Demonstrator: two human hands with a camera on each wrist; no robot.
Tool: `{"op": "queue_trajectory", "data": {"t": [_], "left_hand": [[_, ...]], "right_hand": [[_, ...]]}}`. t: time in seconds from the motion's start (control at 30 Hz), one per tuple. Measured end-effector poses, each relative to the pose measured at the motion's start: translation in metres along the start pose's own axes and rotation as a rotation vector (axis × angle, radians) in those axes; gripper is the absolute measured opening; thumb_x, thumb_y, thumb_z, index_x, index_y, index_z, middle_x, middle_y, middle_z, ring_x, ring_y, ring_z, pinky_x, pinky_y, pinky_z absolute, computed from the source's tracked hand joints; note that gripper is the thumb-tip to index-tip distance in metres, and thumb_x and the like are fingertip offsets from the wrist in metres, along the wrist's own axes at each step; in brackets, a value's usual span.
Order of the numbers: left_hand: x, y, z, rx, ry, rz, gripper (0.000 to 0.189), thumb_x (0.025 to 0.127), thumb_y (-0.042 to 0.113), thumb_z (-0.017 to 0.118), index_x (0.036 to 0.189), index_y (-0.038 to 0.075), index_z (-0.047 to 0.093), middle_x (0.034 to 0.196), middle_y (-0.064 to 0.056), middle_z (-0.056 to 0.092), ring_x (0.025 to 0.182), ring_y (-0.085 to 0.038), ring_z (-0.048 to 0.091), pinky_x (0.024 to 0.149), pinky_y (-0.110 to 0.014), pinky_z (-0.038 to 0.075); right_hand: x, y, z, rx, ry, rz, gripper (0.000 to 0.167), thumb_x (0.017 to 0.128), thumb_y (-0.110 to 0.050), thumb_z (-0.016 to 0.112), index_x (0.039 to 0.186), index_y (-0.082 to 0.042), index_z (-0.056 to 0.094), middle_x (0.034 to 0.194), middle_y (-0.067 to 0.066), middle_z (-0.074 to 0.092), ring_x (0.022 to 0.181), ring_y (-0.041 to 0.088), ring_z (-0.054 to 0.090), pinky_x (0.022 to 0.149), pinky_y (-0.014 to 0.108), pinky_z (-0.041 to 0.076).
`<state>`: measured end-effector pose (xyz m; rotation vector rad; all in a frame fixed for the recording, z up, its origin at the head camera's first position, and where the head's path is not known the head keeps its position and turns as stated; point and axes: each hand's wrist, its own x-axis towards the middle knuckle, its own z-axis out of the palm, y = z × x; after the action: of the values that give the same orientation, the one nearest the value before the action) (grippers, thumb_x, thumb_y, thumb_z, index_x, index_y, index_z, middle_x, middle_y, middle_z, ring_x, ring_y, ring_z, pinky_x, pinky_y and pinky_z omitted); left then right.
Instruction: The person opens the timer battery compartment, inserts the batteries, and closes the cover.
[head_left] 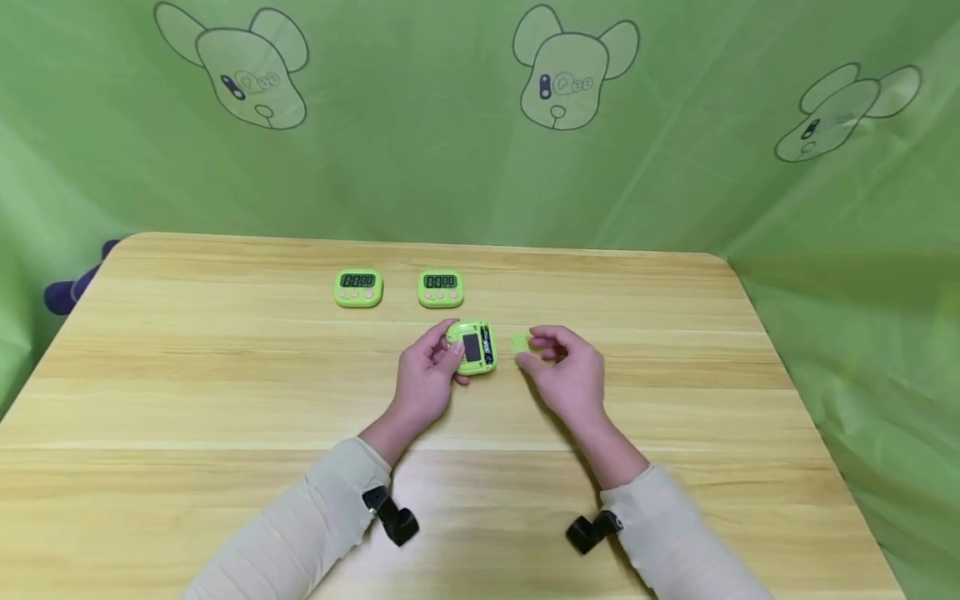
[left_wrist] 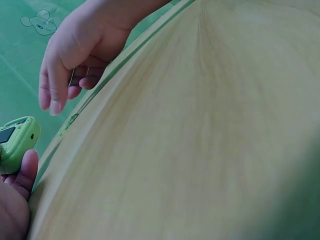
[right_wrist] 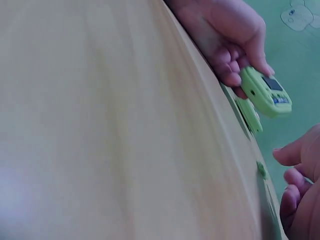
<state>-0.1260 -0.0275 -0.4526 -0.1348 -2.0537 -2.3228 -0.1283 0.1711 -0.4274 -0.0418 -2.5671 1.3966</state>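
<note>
My left hand point(head_left: 425, 379) grips a green digital timer point(head_left: 472, 348), its thumb across the back face. The battery compartment stands uncovered, with a black battery point(head_left: 487, 344) in it. In the right wrist view the same timer point(right_wrist: 265, 92) is held above the table, tilted. A small green battery cover point(head_left: 520, 343) lies on the table to the right of the timer. Just beside it hovers my right hand point(head_left: 570, 375), fingers loosely bent, holding nothing; the right wrist view shows a gap between that hand point(right_wrist: 302, 185) and the cover point(right_wrist: 262, 170).
Two more green timers, a left one point(head_left: 357, 287) and a right one point(head_left: 440, 288), lie face up on the wooden table point(head_left: 225, 375) beyond my left hand. A green curtain point(head_left: 420, 167) hangs behind the table's far edge. Something purple point(head_left: 63, 296) shows past the left edge.
</note>
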Motion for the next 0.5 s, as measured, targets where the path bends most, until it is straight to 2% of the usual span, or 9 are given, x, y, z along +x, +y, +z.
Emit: {"op": "queue_trajectory", "data": {"t": [0.13,0.27,0.33,0.5], "left_hand": [[0.000,0.001,-0.001,0.001,-0.001,0.001,0.039,0.099,-0.002,0.057,0.137,-0.009,0.052,0.091,-0.017,0.062,0.063,-0.023,0.063,0.058,-0.037,0.059],[-0.001,0.001,-0.001,-0.002,0.000,-0.006,0.039,0.099,-0.002,0.058,0.137,-0.008,0.052,0.089,-0.016,0.060,0.063,-0.022,0.062,0.058,-0.037,0.059],[-0.001,0.001,-0.001,-0.003,-0.001,-0.008,0.040,0.099,-0.002,0.058,0.138,-0.008,0.052,0.089,-0.015,0.060,0.063,-0.021,0.062,0.059,-0.037,0.059],[-0.001,0.002,0.000,0.007,-0.002,-0.010,0.040,0.099,-0.002,0.058,0.138,-0.007,0.053,0.087,-0.014,0.060,0.063,-0.020,0.062,0.059,-0.036,0.059]], "right_hand": [[0.005,0.000,-0.001,-0.114,0.000,0.001,0.039,0.075,-0.012,0.089,0.109,-0.004,0.073,0.097,0.007,0.073,0.082,0.022,0.066,0.074,0.035,0.055],[0.010,-0.003,0.001,-0.200,-0.055,0.004,0.043,0.075,-0.012,0.090,0.114,-0.007,0.072,0.103,0.005,0.073,0.078,0.018,0.069,0.071,0.035,0.057],[0.013,-0.005,0.002,-0.190,-0.098,0.023,0.045,0.074,-0.006,0.089,0.115,-0.007,0.071,0.106,0.006,0.072,0.077,0.018,0.069,0.070,0.034,0.058],[0.019,-0.009,-0.002,-0.049,-0.215,0.131,0.046,0.072,0.007,0.084,0.114,-0.003,0.070,0.104,0.010,0.071,0.080,0.021,0.067,0.070,0.029,0.057]]}}
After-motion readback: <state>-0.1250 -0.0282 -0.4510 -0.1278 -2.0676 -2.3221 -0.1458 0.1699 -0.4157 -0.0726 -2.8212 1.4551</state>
